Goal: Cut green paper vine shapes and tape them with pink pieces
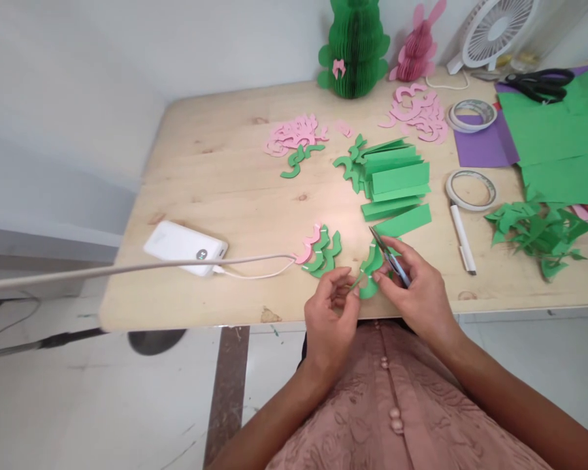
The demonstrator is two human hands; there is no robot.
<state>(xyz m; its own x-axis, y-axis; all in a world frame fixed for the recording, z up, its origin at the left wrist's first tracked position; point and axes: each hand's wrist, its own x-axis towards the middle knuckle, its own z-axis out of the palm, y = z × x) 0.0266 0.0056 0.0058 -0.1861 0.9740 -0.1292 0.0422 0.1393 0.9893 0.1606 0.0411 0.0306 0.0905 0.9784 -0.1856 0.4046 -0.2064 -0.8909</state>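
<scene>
My left hand (330, 313) pinches the lower edge of a curved green paper cut-out (371, 271) just over the table's near edge. Closed around small blue-handled scissors (391, 258), my right hand (419, 294) holds them with the blades pointing up-left beside that cut-out. A small pile of green and pink curved cut-outs (321, 251) lies just left of my hands. Behind them sits a stack of folded green paper strips (396, 183).
On the wooden table (215, 176): a white power bank (185, 247) with cable, pink cut-outs (294, 134), two tape rolls (471, 189), a white pen (463, 238), green scraps (539, 232), green sheets (558, 140), black scissors (539, 83), honeycomb paper figures (355, 46), a fan (494, 29).
</scene>
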